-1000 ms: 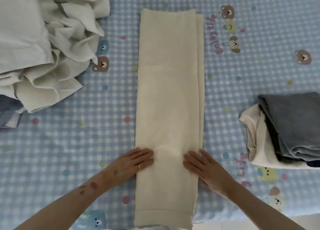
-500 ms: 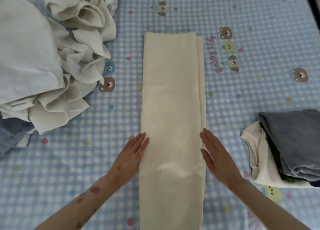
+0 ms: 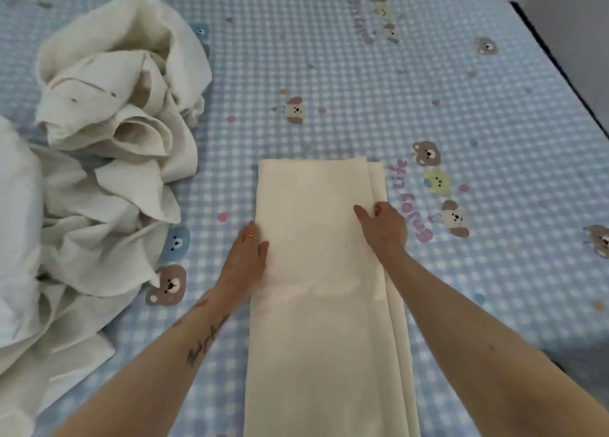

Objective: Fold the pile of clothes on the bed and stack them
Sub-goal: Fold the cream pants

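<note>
A cream cloth, folded into a long narrow strip, lies lengthwise down the middle of the bed. My left hand is at its left edge, thumb on top and fingers tucked along the edge. At the right edge my right hand has its fingers curled over the layered border and its thumb on the cloth. Both hands sit a little short of the strip's far end. The crumpled pile of white clothes lies to the left, apart from the strip.
The blue checked bed sheet with bear prints spreads beyond and right of the strip. The bed's right edge runs diagonally at the upper right, with a dark gap and a pale wall behind it.
Both hands slid up the strip's sides from its near part towards the far end and closed on its edges. The view shifted; the folded stack at the right left the frame.
</note>
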Tool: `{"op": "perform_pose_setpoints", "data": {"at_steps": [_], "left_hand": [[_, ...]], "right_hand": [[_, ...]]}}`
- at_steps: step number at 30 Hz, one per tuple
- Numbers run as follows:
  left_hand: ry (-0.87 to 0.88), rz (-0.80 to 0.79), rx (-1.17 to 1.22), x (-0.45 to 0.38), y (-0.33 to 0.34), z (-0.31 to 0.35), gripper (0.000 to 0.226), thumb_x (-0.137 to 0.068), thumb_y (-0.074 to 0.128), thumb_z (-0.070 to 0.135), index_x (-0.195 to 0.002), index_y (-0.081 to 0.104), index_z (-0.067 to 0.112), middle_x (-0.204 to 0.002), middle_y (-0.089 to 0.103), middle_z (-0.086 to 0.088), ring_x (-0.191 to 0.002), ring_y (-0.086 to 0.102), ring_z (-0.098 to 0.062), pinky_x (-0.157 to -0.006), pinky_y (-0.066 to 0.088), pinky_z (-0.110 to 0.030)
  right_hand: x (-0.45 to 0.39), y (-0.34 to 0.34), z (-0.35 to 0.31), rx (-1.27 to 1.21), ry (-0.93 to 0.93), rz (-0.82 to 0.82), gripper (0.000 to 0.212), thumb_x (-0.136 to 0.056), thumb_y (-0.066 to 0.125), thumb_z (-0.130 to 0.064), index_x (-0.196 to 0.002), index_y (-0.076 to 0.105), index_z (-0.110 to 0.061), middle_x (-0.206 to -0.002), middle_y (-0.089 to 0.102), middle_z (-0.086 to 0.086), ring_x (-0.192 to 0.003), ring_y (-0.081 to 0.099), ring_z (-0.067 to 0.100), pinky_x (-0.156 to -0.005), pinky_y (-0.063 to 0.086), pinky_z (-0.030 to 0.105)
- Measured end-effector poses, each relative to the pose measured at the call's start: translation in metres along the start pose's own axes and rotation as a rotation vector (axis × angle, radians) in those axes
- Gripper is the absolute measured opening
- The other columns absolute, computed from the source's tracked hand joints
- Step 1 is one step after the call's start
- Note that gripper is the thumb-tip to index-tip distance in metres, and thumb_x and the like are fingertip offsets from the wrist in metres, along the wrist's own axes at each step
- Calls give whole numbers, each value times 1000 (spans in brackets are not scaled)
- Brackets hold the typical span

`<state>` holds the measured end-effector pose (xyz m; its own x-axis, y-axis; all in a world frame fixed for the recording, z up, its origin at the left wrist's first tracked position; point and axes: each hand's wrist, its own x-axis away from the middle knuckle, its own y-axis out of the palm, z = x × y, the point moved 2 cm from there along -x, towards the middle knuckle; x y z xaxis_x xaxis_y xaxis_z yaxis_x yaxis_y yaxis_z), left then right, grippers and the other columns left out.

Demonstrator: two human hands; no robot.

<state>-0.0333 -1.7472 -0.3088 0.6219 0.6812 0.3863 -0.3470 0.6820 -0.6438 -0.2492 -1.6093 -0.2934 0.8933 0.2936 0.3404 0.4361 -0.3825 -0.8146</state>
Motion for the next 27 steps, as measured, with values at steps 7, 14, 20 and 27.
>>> {"op": "perform_pose_setpoints", "data": {"at_steps": [7,14,20,27], "left_hand": [[-16,147,137,-81,-1,18,49,-99,44,22,-144,32,7,-143,46,-7,-131,43,-22,-109,32,-30],[-221,189,480,-161,-7,39,46,-82,70,19,-122,50,13,-109,59,1,-91,58,-17,-71,46,-27],[-280,-102,864,-155,-38,43,26,-77,73,7,-102,67,7,-98,74,-8,-88,71,-23,-72,56,-31],[46,-191,710,-4,-82,40,16,-77,71,2,-78,70,18,-79,71,3,-77,65,3,-67,48,-7]], "right_hand": [[-67,6,7,-171,161,114,29,-89,54,-25,-111,58,-5,-114,62,15,-105,57,34,-86,46,37],[-127,-2,-15,-361,115,-40,54,-81,72,-34,-124,56,-6,-116,65,11,-104,63,29,-95,50,44],[-125,-37,-6,-660,42,-318,33,-81,73,-17,-110,67,-3,-107,71,13,-94,69,25,-88,54,37],[9,-130,8,-522,-302,-399,13,-77,75,-16,-89,72,-21,-83,71,5,-75,64,13,-69,51,24]]}}
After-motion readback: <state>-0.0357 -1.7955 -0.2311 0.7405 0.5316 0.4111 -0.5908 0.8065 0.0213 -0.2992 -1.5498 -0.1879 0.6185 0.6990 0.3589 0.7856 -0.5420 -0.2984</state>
